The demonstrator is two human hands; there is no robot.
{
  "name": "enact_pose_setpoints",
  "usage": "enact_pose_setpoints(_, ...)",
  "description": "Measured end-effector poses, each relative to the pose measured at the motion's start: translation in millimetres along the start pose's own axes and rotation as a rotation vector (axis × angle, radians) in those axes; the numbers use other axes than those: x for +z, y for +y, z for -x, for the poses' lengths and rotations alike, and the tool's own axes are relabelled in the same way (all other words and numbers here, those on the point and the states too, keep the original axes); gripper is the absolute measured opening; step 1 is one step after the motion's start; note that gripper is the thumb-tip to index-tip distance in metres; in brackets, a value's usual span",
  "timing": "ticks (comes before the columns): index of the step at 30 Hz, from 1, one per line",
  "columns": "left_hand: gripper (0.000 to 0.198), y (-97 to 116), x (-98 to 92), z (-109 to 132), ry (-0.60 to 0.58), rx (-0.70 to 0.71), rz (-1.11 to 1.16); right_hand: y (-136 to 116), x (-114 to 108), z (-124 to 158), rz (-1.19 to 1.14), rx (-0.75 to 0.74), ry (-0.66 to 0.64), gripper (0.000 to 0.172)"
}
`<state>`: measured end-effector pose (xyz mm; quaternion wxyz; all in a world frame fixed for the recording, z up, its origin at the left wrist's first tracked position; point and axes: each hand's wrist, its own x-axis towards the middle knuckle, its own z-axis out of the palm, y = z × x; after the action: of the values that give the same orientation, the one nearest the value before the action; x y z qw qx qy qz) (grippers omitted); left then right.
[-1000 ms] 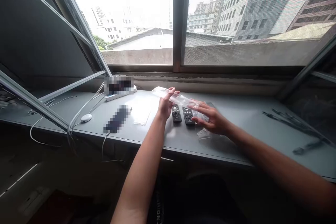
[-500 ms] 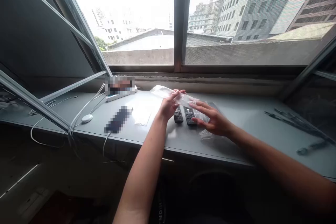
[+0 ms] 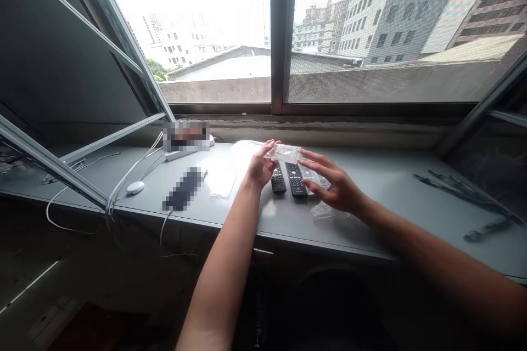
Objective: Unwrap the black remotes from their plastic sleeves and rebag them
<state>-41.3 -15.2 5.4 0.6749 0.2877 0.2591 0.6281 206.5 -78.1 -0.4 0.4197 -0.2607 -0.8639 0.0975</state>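
A small clear plastic bag is stretched above the desk between my two hands. My left hand pinches its left end with bent fingers. On the other end, the fingertips of my right hand hold the bag's edge, while the thumb sits lower and apart. Below the bag lie two black remote controls, a left one and a right one, with their far ends partly hidden. More crumpled clear plastic lies under my right hand, which partly covers it.
White flat sleeves lie left of my hands. A blurred-out dark object with a cable, a white round device and a power strip are farther left. Black cables lie right. The desk's front edge runs close below.
The long white part of the plastic has dropped away to the left, and the stretch between my hands is shorter. My right fingers have shifted slightly up. The remote controls stay put.
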Motion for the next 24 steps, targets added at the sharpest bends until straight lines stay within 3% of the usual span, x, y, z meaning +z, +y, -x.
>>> enact_pose_setpoints(7,0.025,1.3,-4.7,-4.4,0.095,0.038,0.054,11.3,0.8,4.4,0.047,-0.017,-0.235,0.074)
enact_pose_setpoints(10,0.025,0.5,-3.9,-3.8,0.100,0.052,0.057,16.9,5.3,7.3,0.022,-0.002,-0.305,0.073)
enact_pose_setpoints(15,0.019,0.5,-2.2,-2.4,0.099,0.043,0.067,21.1,9.0,9.5,0.011,0.051,-0.304,0.056)
enact_pose_setpoints(24,0.023,1.3,-2.5,-3.2,0.155,0.090,0.071,24.9,12.5,8.1,0.037,-0.031,-0.278,0.044)
